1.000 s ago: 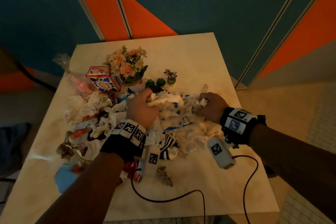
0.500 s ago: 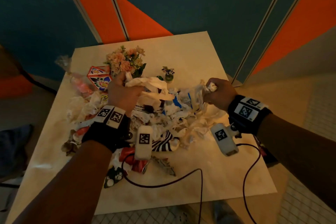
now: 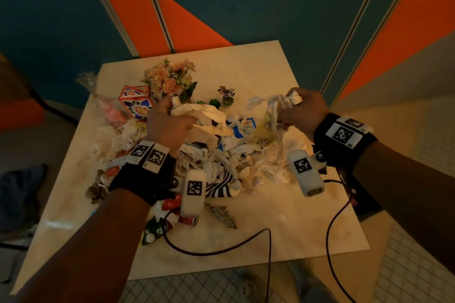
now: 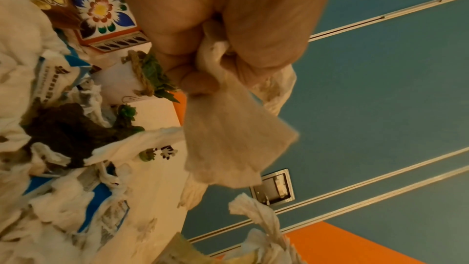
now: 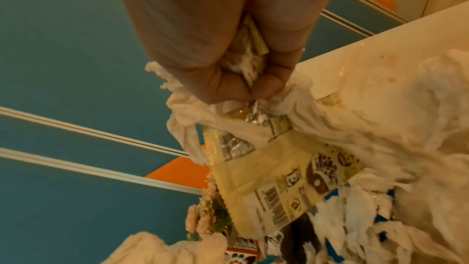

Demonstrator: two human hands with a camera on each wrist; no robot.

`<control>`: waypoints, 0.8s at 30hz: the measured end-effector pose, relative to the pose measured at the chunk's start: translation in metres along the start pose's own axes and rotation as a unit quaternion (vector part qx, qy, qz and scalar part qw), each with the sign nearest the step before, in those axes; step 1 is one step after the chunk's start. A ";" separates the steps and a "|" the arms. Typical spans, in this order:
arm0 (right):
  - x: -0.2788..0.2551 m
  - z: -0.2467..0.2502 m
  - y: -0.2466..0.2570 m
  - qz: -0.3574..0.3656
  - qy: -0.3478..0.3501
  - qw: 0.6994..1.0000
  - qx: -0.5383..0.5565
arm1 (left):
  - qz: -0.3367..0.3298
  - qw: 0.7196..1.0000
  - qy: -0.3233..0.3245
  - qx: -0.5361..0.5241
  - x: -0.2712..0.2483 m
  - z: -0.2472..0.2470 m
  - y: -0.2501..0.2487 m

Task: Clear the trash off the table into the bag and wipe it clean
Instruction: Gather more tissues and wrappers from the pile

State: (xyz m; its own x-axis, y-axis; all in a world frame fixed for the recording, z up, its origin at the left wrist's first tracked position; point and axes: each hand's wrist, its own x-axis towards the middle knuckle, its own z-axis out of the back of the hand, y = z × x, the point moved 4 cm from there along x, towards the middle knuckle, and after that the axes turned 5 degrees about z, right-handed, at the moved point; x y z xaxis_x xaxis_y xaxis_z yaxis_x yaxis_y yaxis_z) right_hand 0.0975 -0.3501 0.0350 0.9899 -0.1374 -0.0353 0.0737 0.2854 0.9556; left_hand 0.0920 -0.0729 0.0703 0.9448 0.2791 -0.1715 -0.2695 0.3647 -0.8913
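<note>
Two fistfuls of rubbish are lifted clear above the heap. The left hand point(image 3: 170, 125) is clenched round a wad of white tissue point(image 3: 197, 112), and the left wrist view shows that tissue point(image 4: 228, 127) fanning out below the curled fingers. The right hand point(image 3: 304, 110) is clenched on crumpled tissue together with a yellow printed wrapper point(image 5: 274, 176) that dangles from its grip. The hands are apart, left at about 10 o'clock of the pile, right at about 2 o'clock.

The trash pile point(image 3: 221, 155) lies between and below them on the table point(image 3: 283, 229), its long axis running roughly 9 to 3 o'clock, with more scraps trailing toward 7 o'clock under the left forearm. A flower pot point(image 3: 170, 81) and a painted box point(image 3: 136, 103) stand at 11 o'clock of the pile, just beyond the left hand, so that hand has the tighter space.

No bag can be made out with certainty in any view, so which way the handfuls must travel cannot be told. Each hand is nearest its own end of the heap; a long stretch of it remains to clear, and wiping is not yet possible
</note>
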 end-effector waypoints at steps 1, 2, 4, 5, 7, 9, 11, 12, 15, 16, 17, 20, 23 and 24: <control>-0.001 0.004 0.002 0.004 -0.003 1.000 0.006 | -0.002 1.000 -0.001 -0.011 0.000 -0.001 -0.003; -0.002 0.010 0.003 0.006 -0.008 1.000 0.012 | -0.006 1.000 -0.001 -0.021 -0.002 -0.004 -0.008; -0.003 0.024 0.004 0.010 -0.021 0.999 0.021 | -0.018 0.999 0.002 -0.032 -0.006 -0.011 -0.019; -0.005 0.033 0.004 0.012 -0.026 0.999 0.023 | -0.029 0.999 0.008 -0.036 -0.007 -0.016 -0.025; -0.007 0.054 0.000 0.017 -0.036 0.999 0.024 | -0.050 0.997 0.030 -0.041 -0.010 -0.030 -0.039; -0.010 0.080 -0.009 0.016 -0.055 0.998 0.021 | -0.067 0.995 0.057 -0.042 -0.015 -0.054 -0.053; -0.013 0.109 -0.024 0.003 -0.071 0.997 0.032 | -0.086 0.993 0.067 -0.044 -0.019 -0.082 -0.066; -0.015 0.123 -0.033 -0.003 -0.076 0.996 0.040 | -0.101 0.992 0.070 -0.041 -0.022 -0.098 -0.072; -0.020 0.167 -0.065 -0.026 -0.100 0.993 0.055 | -0.107 0.989 0.101 -0.016 -0.031 -0.152 -0.082; -0.022 0.181 -0.077 -0.040 -0.108 0.991 0.064 | -0.104 0.988 0.116 -0.011 -0.034 -0.172 -0.084; -0.024 0.194 -0.090 -0.054 -0.114 0.990 0.071 | -0.103 0.986 0.133 -0.011 -0.038 -0.191 -0.086; -0.032 0.231 -0.128 -0.102 -0.124 0.984 0.074 | -0.102 0.980 0.171 0.014 -0.048 -0.257 -0.087; -0.039 0.263 -0.170 -0.147 -0.117 0.980 0.062 | -0.079 0.977 0.191 0.047 -0.048 -0.328 -0.070; -0.041 0.273 -0.184 -0.157 -0.113 0.980 0.054 | -0.074 0.976 0.192 0.065 -0.049 -0.351 -0.063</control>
State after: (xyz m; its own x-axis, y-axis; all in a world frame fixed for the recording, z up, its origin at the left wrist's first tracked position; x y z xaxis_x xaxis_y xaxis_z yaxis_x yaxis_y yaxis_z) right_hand 0.0104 -0.6557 -0.0596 0.8677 -0.4122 -0.2779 0.3440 0.0944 0.9342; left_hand 0.1280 -0.4210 -0.0127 0.9689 -0.1293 -0.2110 -0.1219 0.4927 -0.8616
